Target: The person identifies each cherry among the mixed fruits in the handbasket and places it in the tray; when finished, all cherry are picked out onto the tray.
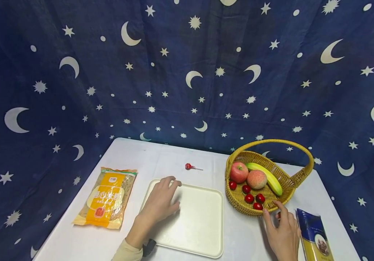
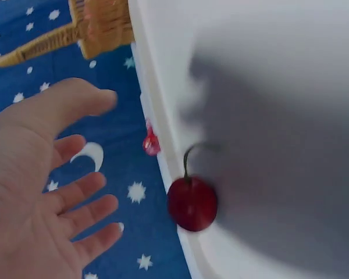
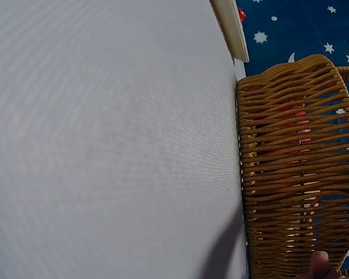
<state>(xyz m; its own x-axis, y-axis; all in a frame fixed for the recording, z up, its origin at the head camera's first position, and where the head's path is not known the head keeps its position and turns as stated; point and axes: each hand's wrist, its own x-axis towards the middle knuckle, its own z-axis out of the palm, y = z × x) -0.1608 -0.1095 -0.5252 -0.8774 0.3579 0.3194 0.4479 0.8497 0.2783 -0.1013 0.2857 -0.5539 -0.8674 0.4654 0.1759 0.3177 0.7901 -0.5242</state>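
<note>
My left hand [image 1: 160, 203] hovers over the left part of a cream tray [image 1: 200, 217], its fingers spread and holding nothing. In the left wrist view a dark red cherry [image 2: 192, 203] with a stem lies by the tray's edge, beside the hand; in the head view the hand hides it. My right hand [image 1: 282, 228] is at the near rim of a wicker basket [image 1: 243, 206], thumb against the outer wall and index finger over the rim. Inside the basket are an apple [image 1: 239, 172], a peach [image 1: 257, 179], a banana [image 1: 269, 177] and several cherries [image 1: 249, 198].
A red lollipop [image 1: 188, 166] lies behind the tray. To the left is an orange and clear food packet [image 1: 105, 199]. A blue and yellow packet [image 1: 315, 235] lies right of my right hand. Starry blue cloth [image 1: 173, 72] hangs behind the white table [image 1: 134, 152].
</note>
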